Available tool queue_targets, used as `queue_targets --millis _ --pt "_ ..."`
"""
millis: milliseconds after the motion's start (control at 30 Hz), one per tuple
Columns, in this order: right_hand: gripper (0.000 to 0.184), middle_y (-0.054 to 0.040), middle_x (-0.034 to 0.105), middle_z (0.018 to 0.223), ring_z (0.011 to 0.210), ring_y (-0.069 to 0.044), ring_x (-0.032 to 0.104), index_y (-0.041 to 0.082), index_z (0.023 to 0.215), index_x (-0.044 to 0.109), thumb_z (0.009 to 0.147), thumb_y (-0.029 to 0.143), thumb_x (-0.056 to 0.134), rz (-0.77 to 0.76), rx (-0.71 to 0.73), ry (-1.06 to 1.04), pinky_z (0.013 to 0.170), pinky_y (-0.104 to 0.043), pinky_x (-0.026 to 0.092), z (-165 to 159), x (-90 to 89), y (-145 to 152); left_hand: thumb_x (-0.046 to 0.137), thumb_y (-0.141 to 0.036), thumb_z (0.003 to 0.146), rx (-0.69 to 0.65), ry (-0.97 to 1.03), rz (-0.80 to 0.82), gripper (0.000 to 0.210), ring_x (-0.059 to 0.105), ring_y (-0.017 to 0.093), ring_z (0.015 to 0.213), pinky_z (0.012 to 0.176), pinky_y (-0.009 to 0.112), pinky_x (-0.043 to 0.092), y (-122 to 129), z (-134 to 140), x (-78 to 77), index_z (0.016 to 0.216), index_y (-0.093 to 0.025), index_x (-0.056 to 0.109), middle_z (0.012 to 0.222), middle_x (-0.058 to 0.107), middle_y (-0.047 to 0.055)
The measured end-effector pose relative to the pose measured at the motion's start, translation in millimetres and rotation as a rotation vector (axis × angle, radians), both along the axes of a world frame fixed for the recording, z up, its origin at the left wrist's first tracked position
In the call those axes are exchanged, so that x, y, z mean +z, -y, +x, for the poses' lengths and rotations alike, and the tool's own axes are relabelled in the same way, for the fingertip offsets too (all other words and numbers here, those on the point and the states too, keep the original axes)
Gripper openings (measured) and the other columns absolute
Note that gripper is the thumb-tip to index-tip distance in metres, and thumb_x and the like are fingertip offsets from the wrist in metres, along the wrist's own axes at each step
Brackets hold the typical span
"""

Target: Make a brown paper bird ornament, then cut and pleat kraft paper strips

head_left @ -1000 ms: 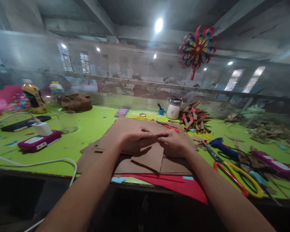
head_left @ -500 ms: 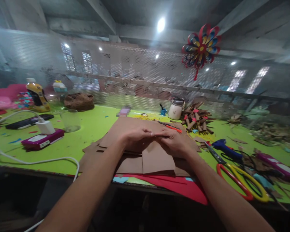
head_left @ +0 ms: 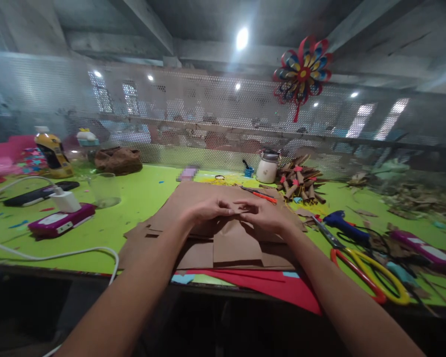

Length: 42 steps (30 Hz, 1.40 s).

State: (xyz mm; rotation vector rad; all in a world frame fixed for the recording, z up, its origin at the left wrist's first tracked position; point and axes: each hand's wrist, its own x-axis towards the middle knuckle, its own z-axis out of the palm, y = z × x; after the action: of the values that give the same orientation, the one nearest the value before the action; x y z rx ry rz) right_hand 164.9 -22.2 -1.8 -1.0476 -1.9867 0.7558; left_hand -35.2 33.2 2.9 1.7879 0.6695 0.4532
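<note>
My left hand [head_left: 209,209] and my right hand [head_left: 262,214] meet over a stack of brown paper sheets [head_left: 193,196]. Between their fingertips both pinch the far edge of a smaller piece of brown paper [head_left: 238,246]. Its near end hangs down toward me over the stack, and the pinched edge is partly hidden by the fingers. Just beyond my right hand, small orange-handled scissors [head_left: 263,197] lie on the sheets. Red paper [head_left: 267,287] sticks out from under the stack at the table's front edge.
To the right lie large scissors [head_left: 371,272] with red and yellow handles, a blue glue gun [head_left: 345,226] and a purple power strip [head_left: 423,248]. Rolled brown paper pieces [head_left: 301,181] are heaped behind. At left stand a plastic cup [head_left: 104,191] and another purple power strip [head_left: 63,219] with a white cable.
Both hands stay on the brown paper piece, their fingers now bent more and raised at the far edge. The paper's near end has shifted slightly left, and the whole view has moved a little.
</note>
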Motion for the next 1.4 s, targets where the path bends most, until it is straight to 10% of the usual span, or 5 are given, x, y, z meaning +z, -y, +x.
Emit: queue_targets --millis 267,533,1400 --pt "0.036 -0.0028 0.062 0.063 0.057 -0.011 0.049 0.013 0.078 0.069 0.081 0.044 0.052 -0.11 -0.049 0.129 0.051 -0.022 0.038 5.0 -0.8 -3.7 0.06 -0.048 0.074 0.003 -0.133 0.228 0.036 0.039 0.009 0.053 0.052 0.024 0.028 -5.4 2.5 -0.5 0.073 -0.012 0.063 0.057 0.05 -0.001" --pt "0.033 -0.0032 0.066 0.071 0.063 -0.013 0.053 0.015 0.083 0.072 0.077 0.042 0.056 -0.03 -0.101 0.187 0.057 -0.023 0.038 17.6 0.2 -8.7 0.053 -0.041 0.08 0.026 -0.134 0.525 0.03 0.052 0.016 0.075 0.066 0.024 0.037 -4.0 8.0 -1.8 0.086 -0.015 0.067 0.079 0.064 0.004" --pt "0.031 -0.0016 0.063 0.063 0.055 -0.011 0.05 0.014 0.083 0.072 0.08 0.04 0.055 0.013 -0.066 0.27 0.051 -0.022 0.036 21.8 3.9 -6.9 0.054 -0.037 0.077 0.126 -0.221 0.591 0.026 0.05 0.013 0.065 0.058 0.022 0.033 6.6 8.9 3.6 0.079 -0.014 0.067 0.069 0.062 0.001"
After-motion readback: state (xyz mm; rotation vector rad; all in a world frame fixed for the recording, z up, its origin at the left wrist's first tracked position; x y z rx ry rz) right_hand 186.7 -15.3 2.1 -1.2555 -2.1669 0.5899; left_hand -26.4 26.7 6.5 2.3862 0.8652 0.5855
